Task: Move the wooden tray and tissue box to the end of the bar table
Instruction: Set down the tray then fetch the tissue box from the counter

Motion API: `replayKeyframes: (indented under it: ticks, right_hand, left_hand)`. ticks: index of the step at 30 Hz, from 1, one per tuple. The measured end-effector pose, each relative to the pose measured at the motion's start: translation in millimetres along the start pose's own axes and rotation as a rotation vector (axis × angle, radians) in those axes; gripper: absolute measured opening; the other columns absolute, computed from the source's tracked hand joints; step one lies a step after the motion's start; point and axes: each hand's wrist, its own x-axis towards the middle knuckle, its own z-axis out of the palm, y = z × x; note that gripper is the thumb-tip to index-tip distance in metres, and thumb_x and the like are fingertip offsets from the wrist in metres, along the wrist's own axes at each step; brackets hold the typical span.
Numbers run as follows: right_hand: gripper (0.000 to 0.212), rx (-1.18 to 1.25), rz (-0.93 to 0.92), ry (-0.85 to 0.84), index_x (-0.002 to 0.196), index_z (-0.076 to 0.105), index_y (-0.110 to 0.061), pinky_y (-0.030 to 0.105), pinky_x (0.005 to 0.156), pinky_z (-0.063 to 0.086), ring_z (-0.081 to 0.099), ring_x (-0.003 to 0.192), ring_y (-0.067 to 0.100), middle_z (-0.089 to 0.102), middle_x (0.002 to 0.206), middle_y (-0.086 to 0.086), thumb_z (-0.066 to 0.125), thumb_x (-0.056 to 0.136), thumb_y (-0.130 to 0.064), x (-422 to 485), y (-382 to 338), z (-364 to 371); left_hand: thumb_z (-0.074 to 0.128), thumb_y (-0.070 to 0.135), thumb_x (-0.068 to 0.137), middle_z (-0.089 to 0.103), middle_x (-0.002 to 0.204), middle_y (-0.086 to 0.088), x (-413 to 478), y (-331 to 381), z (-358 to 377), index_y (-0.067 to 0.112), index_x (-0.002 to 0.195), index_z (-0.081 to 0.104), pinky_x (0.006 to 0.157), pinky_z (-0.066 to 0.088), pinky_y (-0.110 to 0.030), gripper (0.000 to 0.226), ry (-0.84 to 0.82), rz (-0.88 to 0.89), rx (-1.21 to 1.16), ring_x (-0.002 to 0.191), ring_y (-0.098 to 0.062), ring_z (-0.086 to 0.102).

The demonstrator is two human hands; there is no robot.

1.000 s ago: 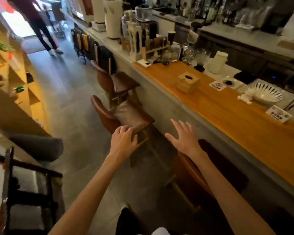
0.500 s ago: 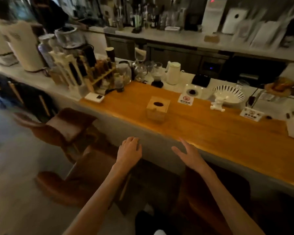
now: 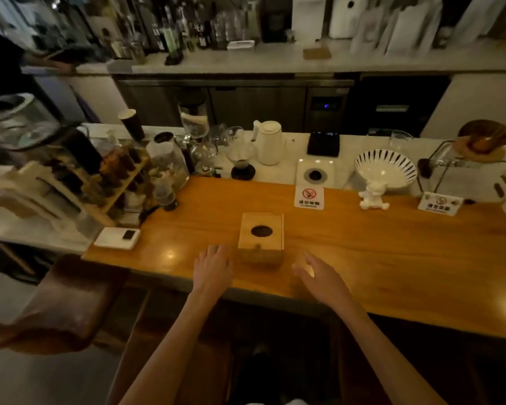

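Observation:
A square wooden tissue box point(image 3: 261, 238) with a round dark hole in its lid stands on the orange wooden bar top point(image 3: 362, 258), near the front edge. My left hand point(image 3: 213, 267) hovers just left of the box, fingers apart, holding nothing. My right hand point(image 3: 319, 276) is a short way to the right of the box, also spread and empty. Neither hand touches the box. I cannot make out a separate wooden tray.
A no-smoking sign point(image 3: 309, 197), a white figurine point(image 3: 373, 196) and a second sign point(image 3: 440, 203) stand behind the box. A white device point(image 3: 117, 237) lies at the left end beside a wooden rack point(image 3: 100, 182). Brown stools point(image 3: 70, 299) sit below.
I have turned to face the bar and come closer. Both hands have moved forward over the counter edge and now flank the tissue box.

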Motion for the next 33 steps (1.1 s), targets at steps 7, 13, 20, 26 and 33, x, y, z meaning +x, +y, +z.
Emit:
replayKeyframes:
  ticks: [7,13,20,26,33]
  right_hand:
    - [0.061,-0.042,0.033,0.009,0.152,0.032,-0.029,0.036,0.107,0.039,0.044,0.138,0.018,0.044,0.154,-0.004,0.044,0.098,-0.055,81,-39,-2]
    - [0.068,0.034,0.143,-0.087,0.157,0.017,-0.027,0.033,0.098,0.043,0.052,0.129,0.023,0.051,0.146,0.004,0.041,0.100,-0.054,127,-60,11]
    - [0.057,0.331,0.213,0.066,0.148,0.012,-0.043,0.017,0.091,0.042,0.050,0.126,0.008,0.052,0.130,-0.016,0.044,0.101,-0.047,132,-65,26]
    - [0.046,0.762,0.357,0.333,0.145,0.042,-0.033,0.012,0.071,0.050,0.057,0.095,-0.006,0.063,0.121,-0.013,0.051,0.100,-0.037,113,-54,18]
    - [0.042,1.041,0.393,0.658,0.136,0.038,-0.050,0.033,0.085,0.060,0.061,0.103,0.001,0.058,0.119,-0.023,0.052,0.097,-0.044,41,-20,-20]
  left_hand:
    - [0.034,0.034,0.105,0.066,0.107,-0.001,90,11,-23,0.019,0.105,0.063,0.086,0.047,-0.036,0.033,-0.222,0.088,-0.371,0.104,-0.025,0.063]
    - [0.020,0.077,0.087,0.040,0.152,0.005,148,3,-8,0.026,0.149,0.035,0.114,0.030,-0.040,0.081,-0.497,0.015,-0.409,0.138,-0.023,0.040]
    - [0.032,0.066,0.093,0.036,0.153,-0.004,175,29,8,0.027,0.151,0.019,0.115,0.030,-0.042,0.072,-0.561,0.057,-0.506,0.138,-0.025,0.039]
    - [0.051,0.051,0.094,0.017,0.159,0.013,184,84,-4,0.050,0.149,0.004,0.118,0.020,-0.042,0.072,-0.515,0.383,-0.487,0.146,-0.013,0.019]
    - [0.069,0.037,0.087,0.017,0.160,0.007,162,188,5,0.051,0.150,0.011,0.111,0.033,-0.042,0.087,-0.747,0.576,-0.514,0.146,-0.021,0.023]
